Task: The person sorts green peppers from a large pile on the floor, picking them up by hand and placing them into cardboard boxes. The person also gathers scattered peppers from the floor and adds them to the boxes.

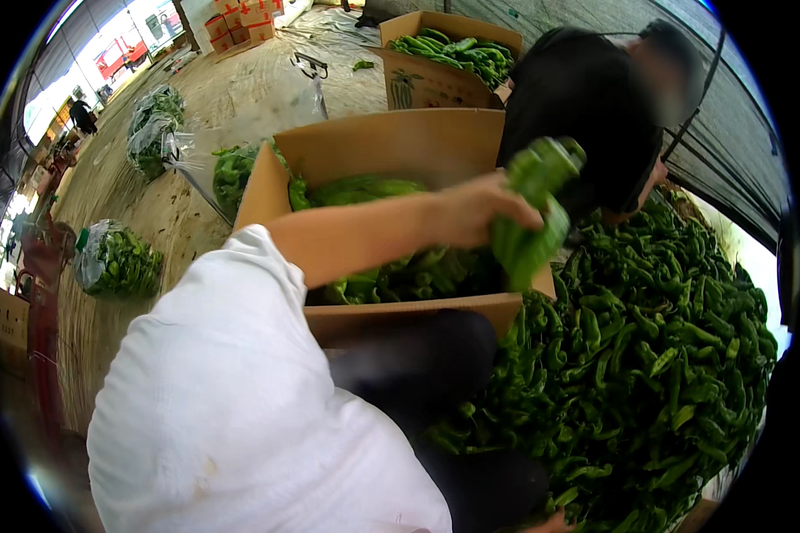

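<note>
My left arm stretches across an open cardboard box (391, 135), partly hiding what is in it. My left hand (489, 209) is closed round a bunch of long green peppers (532, 235), blurred by motion, above the box's right side. More green peppers (364, 188) lie inside the box. A large heap of green peppers (649, 355) spreads to the right. Only a bit of my right hand (553, 524) shows at the lower edge, beside the heap; its fingers are mostly out of sight.
A co-worker in black (587, 107) bends over the heap's far side. Another box (436, 84) of peppers stands beyond mine. Bagged green vegetables (120, 259) sit on the floor at left, with further bags (156, 133) farther back. Stacked cartons (240, 22) stand far off.
</note>
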Tool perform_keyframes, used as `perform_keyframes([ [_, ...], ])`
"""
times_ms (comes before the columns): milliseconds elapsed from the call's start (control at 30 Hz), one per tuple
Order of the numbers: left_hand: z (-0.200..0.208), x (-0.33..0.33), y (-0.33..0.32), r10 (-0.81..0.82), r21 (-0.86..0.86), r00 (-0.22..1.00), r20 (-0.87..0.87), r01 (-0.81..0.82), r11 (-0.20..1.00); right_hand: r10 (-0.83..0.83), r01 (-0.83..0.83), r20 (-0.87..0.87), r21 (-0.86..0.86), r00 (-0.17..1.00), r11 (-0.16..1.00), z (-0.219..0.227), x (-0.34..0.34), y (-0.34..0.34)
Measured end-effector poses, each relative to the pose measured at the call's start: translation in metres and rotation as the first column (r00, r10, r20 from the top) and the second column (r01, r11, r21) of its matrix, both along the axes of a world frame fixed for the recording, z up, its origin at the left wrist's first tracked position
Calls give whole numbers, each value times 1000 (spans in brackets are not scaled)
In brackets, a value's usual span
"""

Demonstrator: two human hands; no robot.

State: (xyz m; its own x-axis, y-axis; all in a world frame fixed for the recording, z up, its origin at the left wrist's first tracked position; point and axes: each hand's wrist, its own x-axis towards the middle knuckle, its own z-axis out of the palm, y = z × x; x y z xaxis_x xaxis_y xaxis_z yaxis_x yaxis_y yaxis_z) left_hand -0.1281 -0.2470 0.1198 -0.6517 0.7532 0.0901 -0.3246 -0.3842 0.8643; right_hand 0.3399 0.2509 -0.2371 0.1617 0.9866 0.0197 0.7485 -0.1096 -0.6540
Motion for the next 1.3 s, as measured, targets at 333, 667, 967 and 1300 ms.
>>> perform_keyframes([
  [333, 41, -150, -178, 717, 26, 685, -131, -720, 693, 14, 21, -383, 85, 924, 996, 181, -13, -95],
  [667, 71, -285, -283, 57, -178, 172, -983, -973, -148, 548, -384, -458, 404, 700, 830, 293, -70, -153],
  [967, 41, -139, -255, 101, 255, 985, -138, -64, 965, 397, -730, -896, 134, 200, 670, 341, -254, -324],
  [1300, -23, -62, -299, -35, -670, 857, -513, -375, 641, 614, -939, -789, 200, 14, 279, 296, -387, -443],
])
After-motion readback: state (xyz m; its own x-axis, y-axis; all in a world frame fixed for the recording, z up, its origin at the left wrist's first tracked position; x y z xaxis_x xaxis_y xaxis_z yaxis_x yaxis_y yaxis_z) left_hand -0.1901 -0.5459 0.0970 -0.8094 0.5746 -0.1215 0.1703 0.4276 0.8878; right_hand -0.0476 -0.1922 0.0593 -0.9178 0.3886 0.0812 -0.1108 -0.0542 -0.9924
